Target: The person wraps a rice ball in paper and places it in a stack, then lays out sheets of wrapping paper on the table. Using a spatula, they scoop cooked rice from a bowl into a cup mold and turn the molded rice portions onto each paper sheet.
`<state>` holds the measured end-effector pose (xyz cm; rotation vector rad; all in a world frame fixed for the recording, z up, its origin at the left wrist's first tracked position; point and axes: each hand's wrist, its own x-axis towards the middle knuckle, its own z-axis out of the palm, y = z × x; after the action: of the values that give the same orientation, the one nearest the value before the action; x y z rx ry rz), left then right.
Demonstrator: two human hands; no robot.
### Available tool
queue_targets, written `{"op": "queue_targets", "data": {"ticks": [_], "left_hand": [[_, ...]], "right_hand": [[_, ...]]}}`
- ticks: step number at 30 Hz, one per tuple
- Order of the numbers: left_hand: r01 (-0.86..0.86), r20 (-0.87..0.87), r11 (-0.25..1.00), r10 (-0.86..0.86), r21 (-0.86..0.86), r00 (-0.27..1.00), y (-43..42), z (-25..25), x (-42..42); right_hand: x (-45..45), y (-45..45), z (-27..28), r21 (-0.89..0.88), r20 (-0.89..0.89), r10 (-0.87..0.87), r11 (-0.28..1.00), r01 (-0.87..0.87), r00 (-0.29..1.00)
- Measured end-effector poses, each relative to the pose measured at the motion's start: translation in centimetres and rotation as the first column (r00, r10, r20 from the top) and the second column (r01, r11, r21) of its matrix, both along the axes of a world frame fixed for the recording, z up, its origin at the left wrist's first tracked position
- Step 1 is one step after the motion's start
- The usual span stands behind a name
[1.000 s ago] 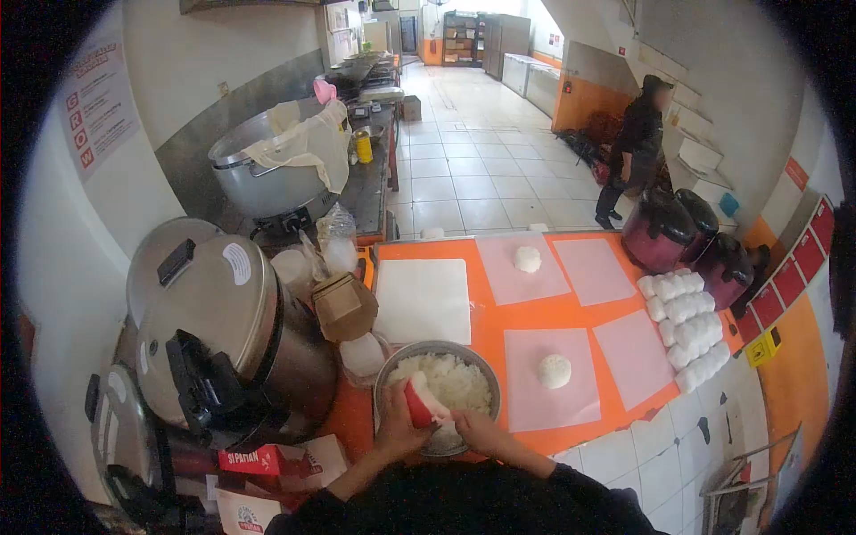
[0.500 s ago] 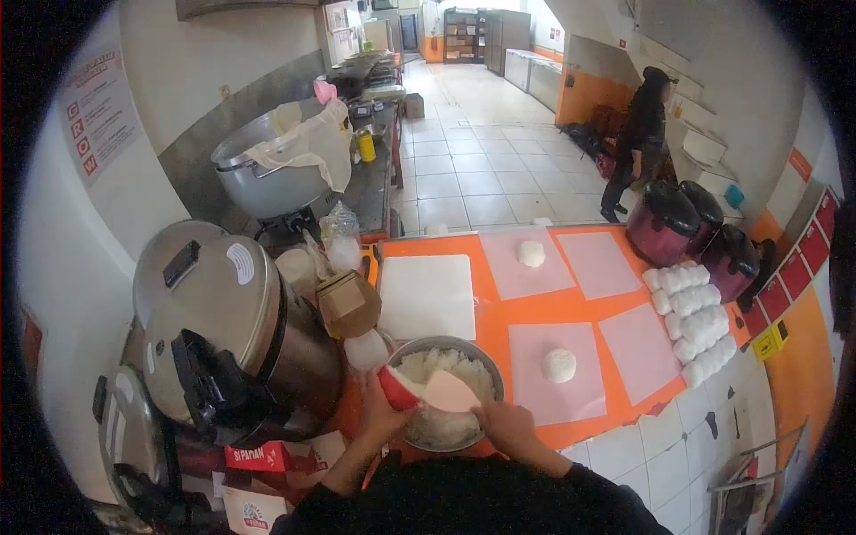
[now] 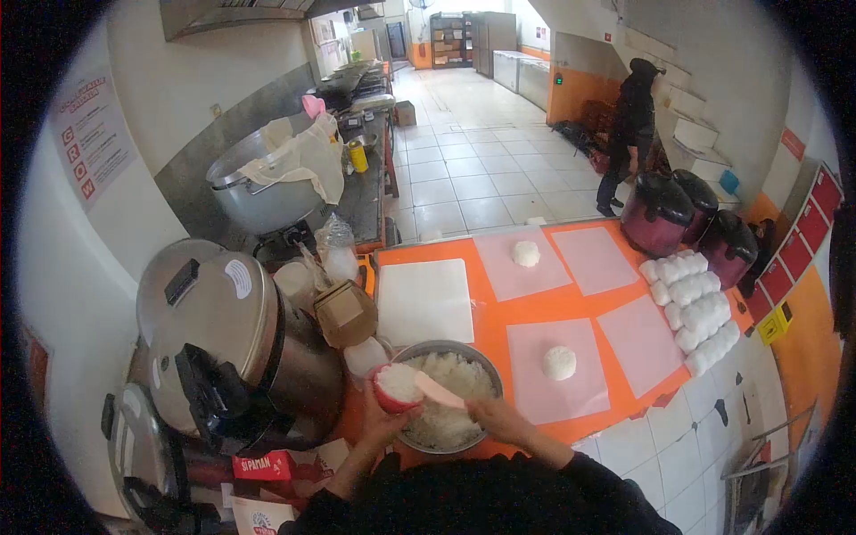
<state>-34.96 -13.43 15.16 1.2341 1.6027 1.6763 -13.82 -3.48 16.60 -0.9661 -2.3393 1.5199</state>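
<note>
My left hand is closed around a small red bowl full of white rice, tipped a little at the left rim of a metal pot. A pale pink rice paddle is in my right hand, its blade against the rice at the bowl's edge. Below both hands, the metal pot holds loose cooked rice. To the right, one rice mound sits on a sheet of pink paper. Farther back, another rice mound rests on its own sheet.
Large rice cookers stand close on my left, beside a brown paper box. White wrapped bundles lie at the orange table's right end, near dark red containers. A person stands beyond the table.
The red bowl has turned more upright, so its rice now shows. The paddle has swung from broad over the pot to edge-on at the bowl. The camera view has shifted slightly.
</note>
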Motion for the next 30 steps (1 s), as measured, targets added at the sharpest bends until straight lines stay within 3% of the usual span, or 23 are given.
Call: {"op": "queue_targets", "data": {"ticks": [2,6,8,9,11,12,13,14,15,18,20,21,22,23,25,26,27,28,29,30], "left_hand": [[-0.054,-0.305,0.993,0.021,-0.103,0.952,0.3,0.8,0.2],[-0.049,-0.357,0.975,-0.031,-0.215,0.934,-0.4,-0.1,-0.3],[0.019,-0.247,0.990,-0.052,-0.137,0.968,-0.6,-0.1,-0.5],[0.016,-0.247,0.991,-0.049,-0.136,0.968,-0.7,-0.5,-0.5],[0.043,0.001,0.997,-0.043,-0.066,0.999,-0.8,-1.2,-0.1],[0.041,0.007,0.997,-0.040,-0.070,0.999,-1.1,-1.2,0.1],[0.130,0.337,0.989,-0.098,-0.076,0.937,-1.2,-0.7,0.2],[0.217,0.624,0.975,-0.140,-0.048,0.768,-1.0,-0.2,0.1],[0.253,0.706,0.967,-0.168,-0.016,0.688,-1.2,-0.1,-0.2],[0.283,0.666,0.956,-0.263,0.080,0.698,-1.4,-0.5,-1.6],[0.289,0.575,0.949,-0.305,0.122,0.759,-1.1,-0.7,-2.2],[0.300,0.526,0.944,-0.326,0.138,0.786,-0.7,-0.9,-2.3],[0.323,0.469,0.935,-0.354,0.149,0.809,-0.2,-0.9,-2.0],[0.352,0.411,0.921,-0.389,0.165,0.825,0.6,-0.9,-1.5],[0.430,0.293,0.885,-0.464,0.175,0.836,2.8,-1.0,0.3],[0.469,0.243,0.865,-0.500,0.178,0.831,4.1,-1.0,1.6],[0.500,0.254,0.848,-0.529,0.175,0.810,5.0,-0.1,3.1],[0.527,0.028,0.846,-0.530,0.082,0.847,5.9,1.3,4.7],[0.529,-0.207,0.849,-0.518,-0.005,0.830,6.3,2.7,6.1],[0.551,-0.203,0.835,-0.540,-0.005,0.817,6.1,3.9,7.1]], "right_hand": [[-1.0,-1.2,-1.1,0.251,0.029,0.020,0.968,-0.027,0.999],[-0.6,-0.2,-2.1,0.243,-0.009,0.070,0.968,-0.066,0.997],[0.1,1.4,-0.4,-0.083,0.144,0.117,0.991,-0.106,0.983],[0.0,1.6,0.6,-0.082,0.145,0.120,0.991,-0.108,0.982],[-0.1,1.4,2.0,-0.041,0.057,-0.092,0.995,0.094,0.994],[-0.1,1.1,1.3,-0.044,0.063,-0.089,0.995,0.092,0.994],[-0.4,0.8,-0.1,0.180,0.084,-0.081,0.982,0.065,0.993],[-0.6,0.7,-1.1,0.398,0.101,-0.080,0.917,0.033,0.992],[-0.5,0.7,-1.8,0.403,0.096,-0.080,0.914,0.035,0.992],[-0.2,1.6,-1.4,0.407,0.208,-0.162,0.911,0.065,0.965],[-0.6,1.6,0.0,0.441,0.417,-0.123,0.894,-0.082,0.901],[-1.1,1.3,0.0,0.438,0.418,-0.132,0.896,-0.072,0.899],[-1.8,1.0,-0.1,0.159,0.206,-0.053,0.987,0.019,0.977],[-2.4,0.9,-0.3,-0.141,-0.037,-0.053,0.989,0.047,0.998],[-2.8,0.9,-0.6,-0.637,-0.464,-0.265,0.763,-0.111,0.845],[-2.1,1.1,-0.8,-0.763,-0.586,-0.439,0.582,-0.280,0.681],[-0.9,0.9,-0.3,-0.770,-0.576,-0.470,0.586,-0.251,0.669],[0.4,0.4,0.5,-0.771,-0.624,-0.567,0.330,-0.545,0.539],[1.4,0.1,1.3,-0.605,-0.617,-0.674,0.076,-0.792,0.407],[2.6,-0.1,1.2,-0.784,-0.517,-0.754,0.226,-0.579,0.406]]}}
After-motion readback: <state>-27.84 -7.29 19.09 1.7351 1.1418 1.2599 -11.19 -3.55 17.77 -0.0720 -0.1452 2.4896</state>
